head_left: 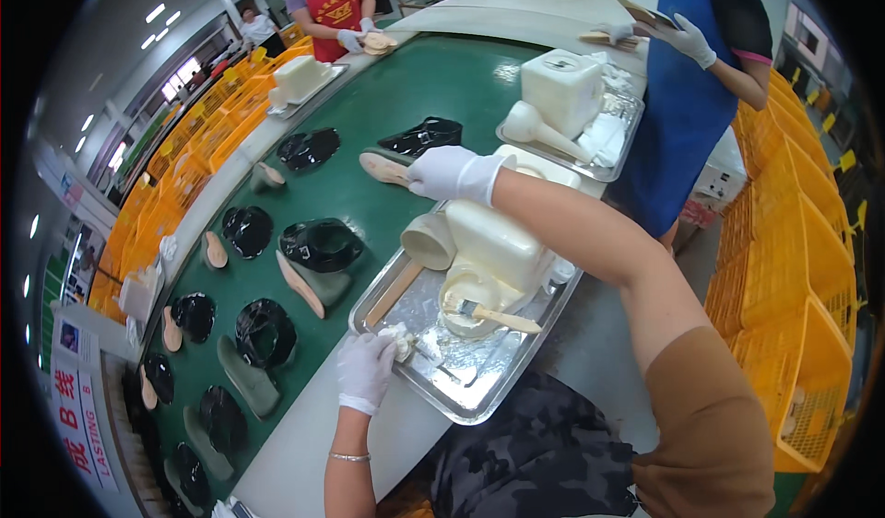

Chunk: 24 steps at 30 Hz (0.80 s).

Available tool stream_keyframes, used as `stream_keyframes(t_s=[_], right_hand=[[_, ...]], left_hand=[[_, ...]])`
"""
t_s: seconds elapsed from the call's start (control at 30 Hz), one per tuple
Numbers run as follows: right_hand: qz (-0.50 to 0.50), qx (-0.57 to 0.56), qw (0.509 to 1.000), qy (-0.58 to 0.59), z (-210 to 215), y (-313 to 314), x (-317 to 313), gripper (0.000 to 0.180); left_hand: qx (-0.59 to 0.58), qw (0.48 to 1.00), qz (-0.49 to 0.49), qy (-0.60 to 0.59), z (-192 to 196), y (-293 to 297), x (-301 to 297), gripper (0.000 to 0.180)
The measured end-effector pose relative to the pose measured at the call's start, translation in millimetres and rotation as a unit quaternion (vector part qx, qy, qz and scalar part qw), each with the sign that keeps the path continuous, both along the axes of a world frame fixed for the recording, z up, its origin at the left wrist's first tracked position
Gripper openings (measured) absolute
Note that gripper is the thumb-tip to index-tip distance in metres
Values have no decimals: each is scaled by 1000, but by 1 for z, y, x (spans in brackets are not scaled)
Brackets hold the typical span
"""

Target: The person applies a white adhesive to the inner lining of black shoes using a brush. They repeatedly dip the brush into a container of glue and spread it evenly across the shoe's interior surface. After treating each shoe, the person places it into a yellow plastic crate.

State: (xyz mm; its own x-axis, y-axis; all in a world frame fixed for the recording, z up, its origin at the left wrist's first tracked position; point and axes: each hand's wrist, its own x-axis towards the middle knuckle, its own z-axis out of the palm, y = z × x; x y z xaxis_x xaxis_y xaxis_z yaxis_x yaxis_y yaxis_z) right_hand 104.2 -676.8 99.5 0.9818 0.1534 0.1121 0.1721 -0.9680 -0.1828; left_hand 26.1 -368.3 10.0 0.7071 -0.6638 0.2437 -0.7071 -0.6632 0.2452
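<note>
My right hand [452, 173], in a white glove, reaches across the green conveyor belt with its fingers closed on the near end of a tan shoe sole [382, 169]. A glossy black shoe upper [424, 136] lies just beyond it. My left hand [365, 370], also gloved, is at the near left edge of a metal tray [470, 406]. Its fingers are closed on a crumpled white cloth [398, 341] there. In the tray a wooden-handled brush [502, 317] rests across a round glue cup [468, 301], part of a cut-open white plastic jug [498, 241].
Several black uppers [265, 333] and green-grey soles [247, 376] lie on the belt [369, 85]. Another tray [616, 163] with a white jug is beyond mine. Co-workers stand across the belt and at the far right, one in a blue apron [673, 85]. Yellow crates [784, 334] line the right.
</note>
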Motion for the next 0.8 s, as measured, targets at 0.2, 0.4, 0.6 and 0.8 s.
stream_keyframes(t_s=[0.2,0.4,0.6,0.8], right_hand=[[-9,12,1000,14,-2,-3,0,28],[-8,14,1000,11,0,-1,-1,27],[-8,19,1000,16,2,-1,-3,26],[-3,21,1000,4,1,-3,-5,23]], left_hand=[[66,998,-5,-10,19,-7,-18,30],[98,994,3,-37,12,-7,-23,35],[21,998,16,-59,-2,-7,-16,29],[-101,990,60,82,-10,-2,-6,19]])
